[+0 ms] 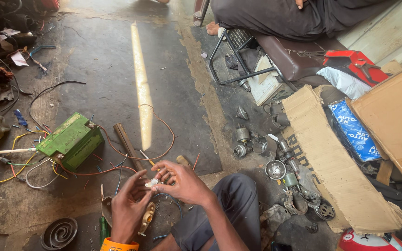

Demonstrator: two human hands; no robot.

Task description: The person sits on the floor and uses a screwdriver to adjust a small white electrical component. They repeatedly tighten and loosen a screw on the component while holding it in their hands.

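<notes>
Small white part (152,182) pinched betw. left hand (129,204) & right hand (182,182), green box (70,139) left, blue pkg (355,132) right.

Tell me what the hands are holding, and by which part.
Both hands, left hand and right hand, pinch a small white part between fingertips; the exact part gripped cannot be told.

Both hands low centre, left hand (129,204) and right hand (182,182) meeting on small white part (152,183). Green box-shaped battery (70,140) on concrete floor (98,56), left of hands. Coiled metal spring (59,233) lower left. Cluster of round metal parts (257,144) right of hands. Flattened brown cardboard sheet (336,176) further right. Brown padded chair (289,58) behind cardboard.
</notes>
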